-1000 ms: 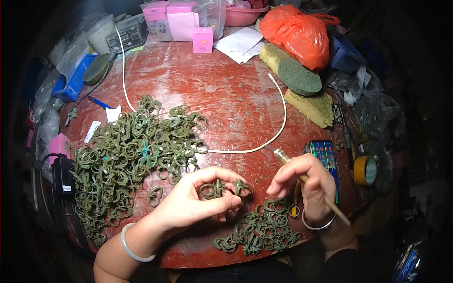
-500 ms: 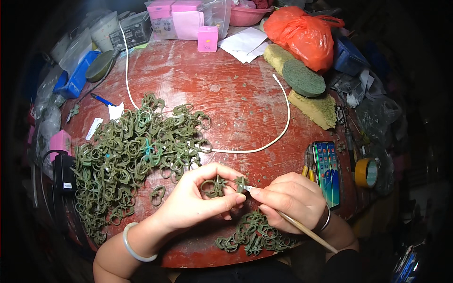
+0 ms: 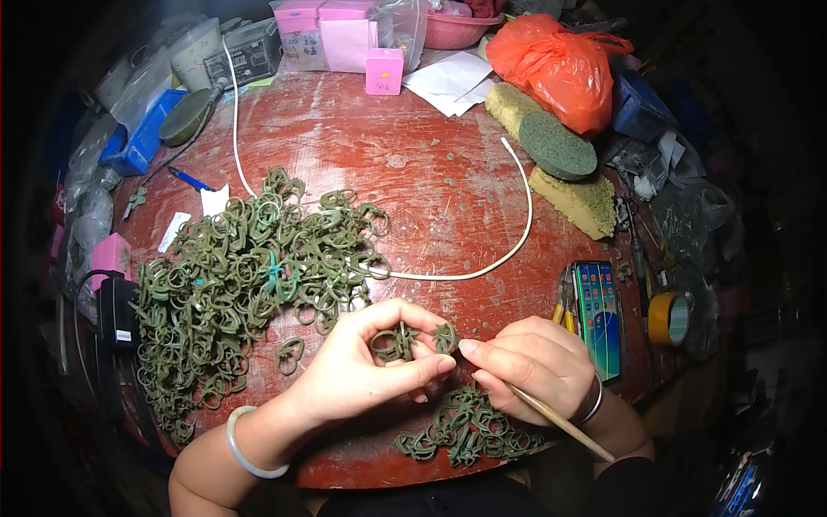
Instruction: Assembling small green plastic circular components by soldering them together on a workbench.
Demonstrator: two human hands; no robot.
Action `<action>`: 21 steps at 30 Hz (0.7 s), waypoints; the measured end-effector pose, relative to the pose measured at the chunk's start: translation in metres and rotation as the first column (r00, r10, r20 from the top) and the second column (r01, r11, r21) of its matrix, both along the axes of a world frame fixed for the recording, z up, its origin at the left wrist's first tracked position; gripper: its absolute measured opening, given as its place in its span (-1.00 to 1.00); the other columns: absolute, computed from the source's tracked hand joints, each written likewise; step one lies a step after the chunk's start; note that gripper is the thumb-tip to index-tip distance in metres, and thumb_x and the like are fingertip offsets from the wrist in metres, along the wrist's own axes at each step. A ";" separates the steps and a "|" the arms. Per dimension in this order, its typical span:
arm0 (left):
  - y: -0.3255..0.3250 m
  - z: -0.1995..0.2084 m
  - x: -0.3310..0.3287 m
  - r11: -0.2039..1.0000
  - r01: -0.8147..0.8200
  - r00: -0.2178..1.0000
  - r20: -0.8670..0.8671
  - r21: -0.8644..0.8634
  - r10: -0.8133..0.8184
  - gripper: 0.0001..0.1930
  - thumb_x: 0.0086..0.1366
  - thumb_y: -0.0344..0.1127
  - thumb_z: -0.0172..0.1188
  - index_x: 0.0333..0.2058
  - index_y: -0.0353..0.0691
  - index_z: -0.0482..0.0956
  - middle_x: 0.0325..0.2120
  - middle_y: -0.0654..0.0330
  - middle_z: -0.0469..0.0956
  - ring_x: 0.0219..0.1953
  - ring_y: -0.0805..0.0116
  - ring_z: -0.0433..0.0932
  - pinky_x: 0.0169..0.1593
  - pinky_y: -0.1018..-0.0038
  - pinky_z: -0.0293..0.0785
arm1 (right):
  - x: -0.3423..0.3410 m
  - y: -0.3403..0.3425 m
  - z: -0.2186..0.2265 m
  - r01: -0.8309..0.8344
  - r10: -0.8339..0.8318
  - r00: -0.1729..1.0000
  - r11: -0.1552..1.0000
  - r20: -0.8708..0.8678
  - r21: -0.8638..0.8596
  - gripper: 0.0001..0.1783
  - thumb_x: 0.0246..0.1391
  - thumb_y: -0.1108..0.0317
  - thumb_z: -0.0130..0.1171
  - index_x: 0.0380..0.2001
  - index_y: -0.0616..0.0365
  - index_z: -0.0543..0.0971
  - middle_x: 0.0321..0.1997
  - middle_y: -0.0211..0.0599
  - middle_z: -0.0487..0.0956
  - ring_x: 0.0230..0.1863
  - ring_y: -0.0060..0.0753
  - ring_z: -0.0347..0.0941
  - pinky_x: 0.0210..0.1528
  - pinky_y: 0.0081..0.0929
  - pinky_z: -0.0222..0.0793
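Observation:
My left hand [image 3: 345,366] is closed round dull green rings that look like wax. One ring [image 3: 385,346] sits inside the curl of the fingers, and a star-shaped green piece [image 3: 444,338] shows at the fingertips. In my right hand [image 3: 543,366] is a thin wooden-handled tool [image 3: 564,424], gripped like a pen. Its tip, right by the star-shaped piece, is hard to make out. Below the hands lies a small heap of green rings [image 3: 469,426]. A much larger heap of similar rings [image 3: 233,293] spreads to the left, with one loose ring [image 3: 289,355] beside it.
A white cord [image 3: 465,277] curves across the red table [image 3: 413,198]. To the right lie a phone [image 3: 597,319], yellow-handled tools [image 3: 564,314] and yellow tape [image 3: 669,317]. Sponges [image 3: 558,145], a red plastic bag [image 3: 551,69] and pink boxes [image 3: 384,71] stand at the back.
The star-shaped piece has turned at the left fingertips and now shows more of its face. The tool's pale metal tip, visible before, no longer shows clearly. The hands barely shifted.

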State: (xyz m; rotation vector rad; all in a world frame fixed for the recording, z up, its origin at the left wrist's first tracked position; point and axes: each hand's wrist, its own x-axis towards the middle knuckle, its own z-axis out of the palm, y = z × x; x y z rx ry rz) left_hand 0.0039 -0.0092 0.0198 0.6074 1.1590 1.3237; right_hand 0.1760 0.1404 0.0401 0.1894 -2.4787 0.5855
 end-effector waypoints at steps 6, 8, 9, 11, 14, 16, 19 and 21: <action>0.000 0.002 -0.001 1.000 0.022 1.000 -0.013 -0.007 -0.022 -0.69 0.23 -0.50 0.32 -0.07 -0.37 0.48 -0.43 0.33 0.55 -0.44 0.61 0.56 -0.38 0.65 0.57 | 0.000 0.000 0.005 0.004 -0.004 1.000 1.000 0.025 0.004 -0.63 -0.14 0.52 0.39 -0.18 0.34 0.62 -0.38 -0.26 0.61 -0.43 -0.29 0.54 -0.39 -0.41 0.51; 0.000 0.000 0.000 0.999 0.032 0.999 -0.035 -0.008 -0.032 -0.70 0.23 -0.50 0.32 -0.08 -0.36 0.49 -0.43 0.33 0.55 -0.44 0.61 0.56 -0.38 0.64 0.57 | 0.002 0.000 0.006 0.019 -0.019 1.000 1.000 0.016 -0.018 -0.68 -0.08 0.50 0.37 -0.18 0.33 0.64 -0.37 -0.25 0.63 -0.44 -0.28 0.55 -0.40 -0.42 0.51; 0.000 0.000 0.002 1.000 0.017 1.000 -0.020 -0.007 -0.017 -0.70 0.23 -0.50 0.32 -0.08 -0.36 0.49 -0.43 0.32 0.55 -0.44 0.61 0.56 -0.39 0.64 0.57 | 0.002 -0.001 0.006 0.035 -0.035 0.999 0.999 0.008 -0.041 -0.72 -0.02 0.48 0.34 -0.19 0.32 0.65 -0.36 -0.25 0.64 -0.45 -0.27 0.55 -0.41 -0.43 0.51; 0.000 -0.001 0.002 1.000 0.002 1.000 -0.004 -0.006 -0.002 -0.70 0.23 -0.50 0.33 -0.08 -0.35 0.49 -0.43 0.32 0.56 -0.45 0.61 0.56 -0.39 0.65 0.57 | 0.001 0.000 0.005 0.025 -0.025 1.000 0.999 0.006 -0.043 -0.72 -0.03 0.48 0.35 -0.19 0.32 0.65 -0.37 -0.24 0.64 -0.46 -0.27 0.55 -0.42 -0.43 0.51; -0.001 -0.001 0.000 1.000 0.000 1.000 0.023 -0.004 0.000 -0.71 0.24 -0.49 0.33 -0.09 -0.35 0.50 -0.42 0.31 0.56 -0.45 0.60 0.56 -0.39 0.64 0.58 | 0.001 -0.002 0.005 0.013 -0.012 0.999 0.999 0.031 -0.037 -0.72 -0.02 0.49 0.35 -0.19 0.33 0.65 -0.38 -0.22 0.65 -0.46 -0.27 0.56 -0.43 -0.43 0.51; -0.001 -0.003 0.000 1.000 0.012 1.000 0.006 0.000 -0.012 -0.71 0.24 -0.47 0.33 -0.08 -0.35 0.50 -0.41 0.30 0.55 -0.45 0.59 0.56 -0.39 0.62 0.59 | 0.001 -0.003 0.005 0.009 -0.008 0.998 1.000 0.057 -0.028 -0.73 -0.02 0.49 0.35 -0.19 0.33 0.65 -0.38 -0.21 0.65 -0.46 -0.27 0.56 -0.43 -0.43 0.51; 0.000 -0.001 -0.001 1.000 0.027 1.000 0.008 0.002 -0.027 -0.71 0.25 -0.46 0.32 -0.09 -0.35 0.50 -0.41 0.29 0.55 -0.44 0.59 0.56 -0.41 0.61 0.59 | 0.001 -0.002 0.005 0.016 -0.015 0.999 1.000 0.034 -0.023 -0.73 -0.02 0.49 0.35 -0.20 0.34 0.65 -0.39 -0.21 0.65 -0.46 -0.27 0.56 -0.43 -0.43 0.51; -0.001 -0.002 -0.001 1.000 0.028 1.000 0.011 0.008 -0.028 -0.71 0.25 -0.46 0.32 -0.09 -0.35 0.50 -0.41 0.29 0.55 -0.44 0.59 0.56 -0.41 0.62 0.59 | 0.001 -0.002 0.004 0.025 -0.024 1.000 0.999 0.011 -0.027 -0.73 -0.01 0.48 0.36 -0.20 0.32 0.65 -0.41 -0.24 0.64 -0.47 -0.29 0.56 -0.43 -0.44 0.51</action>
